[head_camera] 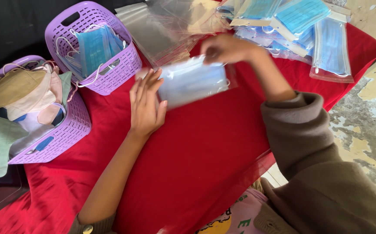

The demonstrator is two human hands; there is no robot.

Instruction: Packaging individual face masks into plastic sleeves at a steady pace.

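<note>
A clear plastic bag with a light blue face mask inside (192, 81) lies on the red cloth (205, 147). My left hand (145, 104) rests flat with its fingers on the bag's left end. My right hand (227, 48) pinches the bag's top right edge. The bag is blurred, so its opening is hard to make out.
A purple basket (123, 65) holds blue masks at the upper left. A second purple basket (73, 125) at the left holds beige, pink and green masks. Empty clear bags (162, 30) lie at the top centre, packed masks (309, 30) at the top right. The table edge runs along the right.
</note>
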